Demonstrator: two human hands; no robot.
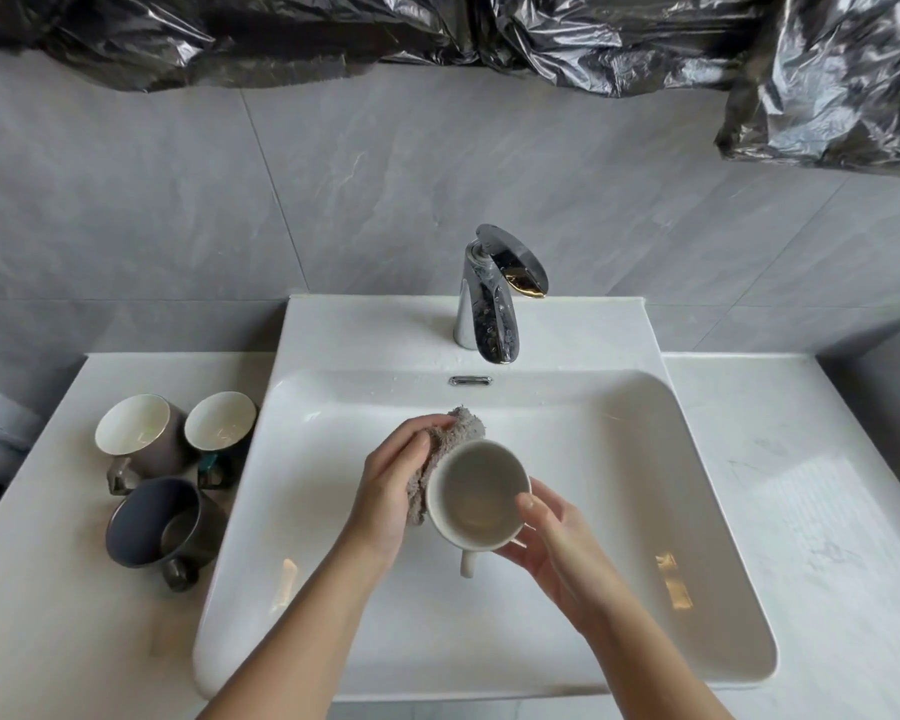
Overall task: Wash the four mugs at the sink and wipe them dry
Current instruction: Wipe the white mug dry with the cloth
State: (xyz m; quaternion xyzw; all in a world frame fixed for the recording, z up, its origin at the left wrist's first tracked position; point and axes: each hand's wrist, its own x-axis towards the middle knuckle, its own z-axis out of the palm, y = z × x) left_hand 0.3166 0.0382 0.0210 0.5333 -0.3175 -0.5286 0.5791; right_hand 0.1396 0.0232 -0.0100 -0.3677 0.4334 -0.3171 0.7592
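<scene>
Holding the pale mug (476,498) above the sink (619,485), your right grip (552,543) is clasped on it, with the thumb hooked over the near rim and the fingers curled beneath the body. The mug is tilted so that its mouth faces up toward you, and its handle points down at the basin floor.

Your left grip (391,491) is clenched round a grey fluffy cloth (453,433) and presses it against the mug's outer wall on the left side. A tuft of the cloth sticks up past your fingertips.

On the white tabletop (48,589) left of the basin stand the other three mugs, close together. A brown-grey mug (136,433) with a cream inside and a teal-handled mug (219,420) are side by side at the back. A dark mug (157,527) stands just in front of them. All three are upright.

A chrome faucet (484,304), beaded with droplets, stands on the back ledge of the sink. No water runs from it. Behind it is a grey tiled wall (126,200), with crumpled black plastic sheeting (827,80) across its top.
</scene>
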